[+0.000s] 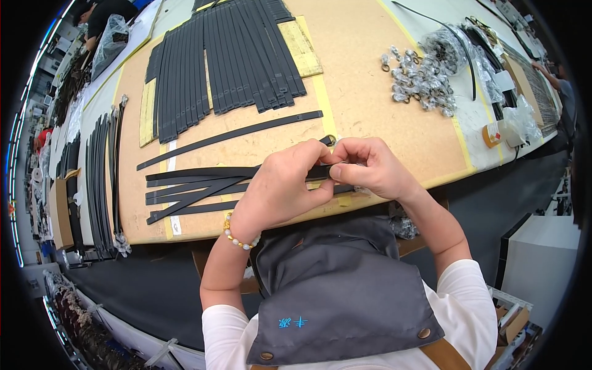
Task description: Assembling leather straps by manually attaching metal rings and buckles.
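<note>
My left hand (277,182), with a beaded bracelet at its wrist, is closed on a flat black strap (317,172) near the table's front edge. The fingers of my right hand (373,169) pinch the same strap close to its end; what lies between the fingertips is partly hidden. Just beyond my hands shows a small metal ring (331,140) beside a bit of black strap. To the left, several loose black straps (191,194) lie crossed and partly under my left hand. Another single strap (231,139) lies farther back.
Many black straps (216,61) are laid side by side on the tan table (364,92). Plastic-wrapped rings (416,80) are heaped at the back right, near a small orange-labelled container (492,134). More straps (98,179) hang at the left. Other people work at far left and right.
</note>
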{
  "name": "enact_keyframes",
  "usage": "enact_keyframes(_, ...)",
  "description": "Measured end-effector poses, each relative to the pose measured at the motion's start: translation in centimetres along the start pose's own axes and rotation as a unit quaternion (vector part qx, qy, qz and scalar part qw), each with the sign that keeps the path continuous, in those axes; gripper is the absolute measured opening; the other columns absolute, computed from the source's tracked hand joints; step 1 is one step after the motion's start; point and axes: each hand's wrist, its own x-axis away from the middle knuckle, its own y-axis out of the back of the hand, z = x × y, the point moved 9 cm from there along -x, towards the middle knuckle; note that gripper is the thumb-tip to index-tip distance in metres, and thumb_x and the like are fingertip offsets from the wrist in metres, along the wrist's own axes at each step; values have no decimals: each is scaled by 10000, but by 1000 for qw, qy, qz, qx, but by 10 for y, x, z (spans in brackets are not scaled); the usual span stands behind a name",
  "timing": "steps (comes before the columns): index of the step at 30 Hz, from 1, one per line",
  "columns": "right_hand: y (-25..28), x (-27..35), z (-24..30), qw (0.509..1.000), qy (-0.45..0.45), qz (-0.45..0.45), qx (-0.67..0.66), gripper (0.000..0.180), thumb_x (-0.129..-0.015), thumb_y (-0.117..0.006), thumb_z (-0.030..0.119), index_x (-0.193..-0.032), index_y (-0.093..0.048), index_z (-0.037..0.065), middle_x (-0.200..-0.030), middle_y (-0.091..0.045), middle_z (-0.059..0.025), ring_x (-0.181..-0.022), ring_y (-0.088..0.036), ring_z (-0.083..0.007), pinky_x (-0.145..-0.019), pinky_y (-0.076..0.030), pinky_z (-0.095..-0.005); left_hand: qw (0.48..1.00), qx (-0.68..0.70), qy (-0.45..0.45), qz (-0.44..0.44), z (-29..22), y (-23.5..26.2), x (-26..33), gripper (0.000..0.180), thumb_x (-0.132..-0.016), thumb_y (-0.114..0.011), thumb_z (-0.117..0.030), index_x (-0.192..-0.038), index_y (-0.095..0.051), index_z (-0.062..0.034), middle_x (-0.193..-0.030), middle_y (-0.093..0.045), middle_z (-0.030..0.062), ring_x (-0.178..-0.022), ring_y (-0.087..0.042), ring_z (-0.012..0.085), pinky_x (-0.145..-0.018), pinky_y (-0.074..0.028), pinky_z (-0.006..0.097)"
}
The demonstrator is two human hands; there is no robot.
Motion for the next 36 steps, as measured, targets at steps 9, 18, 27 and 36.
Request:
enact_keyframes(9, 0, -1, -2, 996, -22, 52, -68, 190, -959, -744, 181, -936, -661, 11, -816, -640, 2, -731, -573, -55, -656, -481, -226, 993, 52, 84, 62, 17, -4, -1, 212, -747, -740, -21, -904, -600, 9, -826, -672, 155, -753, -690, 289, -705, -560, 348)
enact_keyframes(18, -1, -2, -3, 997, -32, 47, -60, 213, -961, -746, 194, -901, -643, 18, -785, -626, 1, -702, -557, -56, -623, -457, -224, 991, 66, 97, 62, 24, -7, 0, 201, -749, -740, -26, -888, -601, 15, -798, -665, 147, -729, -678, 266, -686, -547, 340)
enact_keyframes(27, 1, -3, -5, 998, -33, 38, -33, 217, -960, -742, 194, -894, -641, 14, -765, -615, 10, -686, -552, -50, -607, -449, -216, 991, 60, 105, 56, 26, -9, 0, 198, -744, -740, -28, -882, -604, 17, -795, -669, 161, -716, -679, 298, -670, -546, 356)
enact_keyframes(36, 2, -3, -7, 999, -34, 27, -1, 217, -949, -749, 209, -880, -650, 29, -754, -608, 23, -669, -541, -36, -593, -440, -210, 995, 34, 76, 49, 20, -7, 1, 198, -741, -742, -24, -878, -604, 12, -822, -683, 169, -758, -694, 331, -689, -556, 373)
